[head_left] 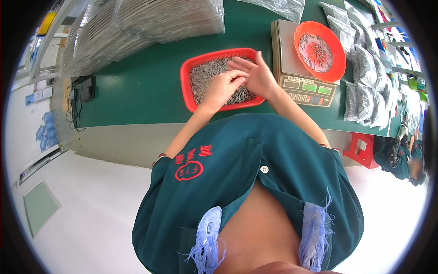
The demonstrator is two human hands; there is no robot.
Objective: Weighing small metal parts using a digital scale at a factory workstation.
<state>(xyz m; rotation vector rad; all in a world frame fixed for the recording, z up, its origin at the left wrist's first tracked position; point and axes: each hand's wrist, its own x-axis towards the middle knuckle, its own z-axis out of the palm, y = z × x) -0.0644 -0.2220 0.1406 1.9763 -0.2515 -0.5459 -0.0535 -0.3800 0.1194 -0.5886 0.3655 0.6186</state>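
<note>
My left hand (222,88) and right hand (258,75) meet over the red tray (186,77), and the grey metal pins (205,75) lie directly under my fingers. My left is curled around a small bunch; my right is spread flat. I should keep low, gathering gently so none spill.

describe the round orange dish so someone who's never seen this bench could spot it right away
On the green bench, find the grey weighing scale right of both hands. The round orange dish sits on top, holding a few small metal pieces. Unlike the red rectangular tray, it is circular and raised.
</note>
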